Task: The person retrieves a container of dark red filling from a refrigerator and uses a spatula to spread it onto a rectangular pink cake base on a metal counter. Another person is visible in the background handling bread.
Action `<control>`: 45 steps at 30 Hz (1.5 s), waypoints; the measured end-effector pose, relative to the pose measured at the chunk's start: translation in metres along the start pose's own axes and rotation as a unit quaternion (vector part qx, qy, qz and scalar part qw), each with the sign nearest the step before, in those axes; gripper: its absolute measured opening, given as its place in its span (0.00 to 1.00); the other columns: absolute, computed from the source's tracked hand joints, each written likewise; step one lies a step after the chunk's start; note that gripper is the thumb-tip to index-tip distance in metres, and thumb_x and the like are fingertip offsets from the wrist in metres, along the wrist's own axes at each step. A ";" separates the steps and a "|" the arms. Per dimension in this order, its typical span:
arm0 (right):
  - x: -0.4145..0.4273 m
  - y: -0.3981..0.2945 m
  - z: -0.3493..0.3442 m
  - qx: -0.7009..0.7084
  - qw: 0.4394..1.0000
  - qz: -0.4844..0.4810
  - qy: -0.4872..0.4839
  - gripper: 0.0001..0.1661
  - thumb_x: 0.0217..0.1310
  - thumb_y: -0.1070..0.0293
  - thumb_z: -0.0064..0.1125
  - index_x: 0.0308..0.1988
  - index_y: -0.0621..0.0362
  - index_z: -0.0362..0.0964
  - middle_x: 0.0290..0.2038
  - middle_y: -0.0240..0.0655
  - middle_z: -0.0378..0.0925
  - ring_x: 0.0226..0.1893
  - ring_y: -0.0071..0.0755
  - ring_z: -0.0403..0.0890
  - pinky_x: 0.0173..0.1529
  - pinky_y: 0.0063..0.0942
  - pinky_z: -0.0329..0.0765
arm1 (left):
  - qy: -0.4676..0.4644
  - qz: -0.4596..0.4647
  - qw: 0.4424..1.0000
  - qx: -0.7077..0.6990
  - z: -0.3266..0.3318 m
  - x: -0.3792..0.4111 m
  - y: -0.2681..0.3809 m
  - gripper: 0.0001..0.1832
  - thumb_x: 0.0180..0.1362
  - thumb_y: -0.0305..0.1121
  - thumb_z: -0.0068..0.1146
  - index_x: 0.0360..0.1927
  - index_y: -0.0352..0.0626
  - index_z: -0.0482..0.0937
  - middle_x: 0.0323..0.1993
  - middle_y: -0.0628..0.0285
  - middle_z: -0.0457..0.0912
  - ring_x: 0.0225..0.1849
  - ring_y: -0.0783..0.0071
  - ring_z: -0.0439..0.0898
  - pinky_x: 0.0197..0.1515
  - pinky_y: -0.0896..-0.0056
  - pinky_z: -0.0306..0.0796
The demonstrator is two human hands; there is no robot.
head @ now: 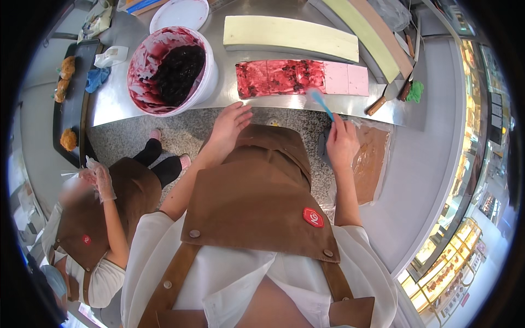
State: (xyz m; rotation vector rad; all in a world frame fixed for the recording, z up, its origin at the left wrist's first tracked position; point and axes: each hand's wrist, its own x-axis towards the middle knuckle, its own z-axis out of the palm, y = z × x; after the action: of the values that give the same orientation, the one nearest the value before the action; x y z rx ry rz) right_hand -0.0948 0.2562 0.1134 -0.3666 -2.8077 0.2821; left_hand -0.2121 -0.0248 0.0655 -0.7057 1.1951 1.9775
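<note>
My right hand (343,141) grips the handle of a light-blue spatula (321,103), its blurred tip at the near edge of a row of pink cake pieces (337,78). Dark red berry filling (283,76) is smeared over the left and middle pieces; those at the right end are plain pink. My left hand (230,125) holds nothing, fingers apart, just off the table's front edge. Left of it stands a white bucket (210,84) holding dark berry filling (180,76), its inner wall streaked red.
Long cream-coloured blocks (291,35) lie behind the row and slant along the right (361,37). A wood-handled spatula (376,105) rests near the steel table's (110,110) right front. A tape dispenser (111,56) and a dark tray (78,98) are left. A gloved co-worker (102,180) stands close by.
</note>
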 end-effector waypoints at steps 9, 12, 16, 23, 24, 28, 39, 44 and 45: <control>0.007 0.002 -0.002 0.018 0.998 -0.050 -0.031 0.17 0.55 0.75 0.59 0.46 0.53 0.78 0.28 0.35 0.69 0.30 0.41 0.75 0.33 0.38 0.74 | -0.005 -0.005 1.000 0.012 0.000 0.002 0.001 0.22 0.65 0.30 0.49 0.61 0.35 0.64 0.56 0.53 0.76 0.52 0.67 0.76 0.53 0.69 0.70; 0.010 0.012 -0.010 -0.003 1.000 -0.030 -0.006 0.17 0.53 0.74 0.60 0.46 0.52 0.78 0.29 0.35 0.70 0.31 0.41 0.76 0.33 0.38 0.74 | 0.000 -0.006 1.000 0.020 0.000 0.002 0.001 0.22 0.65 0.30 0.49 0.61 0.35 0.64 0.56 0.53 0.76 0.52 0.67 0.76 0.53 0.69 0.70; 0.012 -0.002 -0.008 0.026 0.998 -0.049 -0.029 0.18 0.53 0.75 0.60 0.46 0.53 0.78 0.30 0.34 0.71 0.31 0.40 0.75 0.34 0.37 0.74 | -0.005 -0.009 1.000 0.015 0.001 0.003 0.001 0.21 0.65 0.30 0.48 0.61 0.35 0.65 0.56 0.53 0.77 0.53 0.67 0.76 0.54 0.69 0.70; 0.011 0.013 -0.017 -0.013 1.000 -0.020 -0.005 0.17 0.52 0.74 0.60 0.45 0.52 0.79 0.29 0.34 0.70 0.31 0.41 0.75 0.33 0.38 0.74 | -0.001 -0.010 1.000 0.027 0.001 0.003 -0.001 0.21 0.65 0.30 0.48 0.60 0.35 0.65 0.55 0.53 0.77 0.53 0.67 0.76 0.54 0.69 0.70; 0.014 0.006 -0.015 0.007 0.999 -0.036 0.001 0.17 0.52 0.74 0.60 0.45 0.52 0.79 0.30 0.34 0.70 0.31 0.41 0.75 0.33 0.38 0.74 | -0.002 -0.011 1.000 0.028 0.002 0.002 0.000 0.21 0.65 0.30 0.48 0.60 0.35 0.65 0.55 0.53 0.77 0.53 0.68 0.76 0.54 0.69 0.70; 0.014 0.005 -0.008 0.007 0.998 -0.054 -0.021 0.17 0.52 0.73 0.60 0.45 0.51 0.79 0.30 0.34 0.71 0.31 0.41 0.76 0.34 0.38 0.74 | -0.005 -0.012 0.999 0.034 0.004 0.000 -0.001 0.20 0.65 0.30 0.48 0.59 0.35 0.66 0.55 0.53 0.77 0.53 0.68 0.76 0.54 0.69 0.70; 0.033 0.008 0.007 0.028 0.999 0.028 -0.027 0.13 0.58 0.71 0.58 0.45 0.51 0.78 0.30 0.36 0.72 0.30 0.44 0.78 0.32 0.41 0.75 | -0.013 -0.007 0.999 0.042 0.002 -0.003 -0.004 0.19 0.66 0.30 0.48 0.59 0.35 0.67 0.55 0.54 0.77 0.52 0.69 0.76 0.55 0.70 0.69; 0.023 0.023 -0.005 0.014 0.998 0.068 -0.009 0.13 0.59 0.69 0.57 0.45 0.50 0.78 0.30 0.35 0.72 0.30 0.45 0.78 0.32 0.41 0.75 | -0.008 -0.002 0.999 0.031 -0.003 -0.003 -0.004 0.19 0.66 0.30 0.48 0.59 0.35 0.67 0.55 0.54 0.77 0.53 0.69 0.76 0.56 0.70 0.69; 0.026 0.020 -0.007 0.014 0.998 0.069 0.005 0.13 0.59 0.69 0.57 0.45 0.49 0.78 0.29 0.35 0.72 0.30 0.45 0.78 0.31 0.41 0.75 | -0.008 -0.003 1.000 0.024 -0.005 -0.003 -0.005 0.19 0.65 0.30 0.48 0.58 0.35 0.67 0.55 0.54 0.77 0.53 0.69 0.76 0.56 0.70 0.69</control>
State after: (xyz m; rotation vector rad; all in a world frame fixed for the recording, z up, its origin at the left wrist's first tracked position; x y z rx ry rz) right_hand -0.1124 0.2838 0.1216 -0.5546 -2.7700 0.3474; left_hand -0.2061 -0.0288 0.0624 -0.6667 1.2250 1.9406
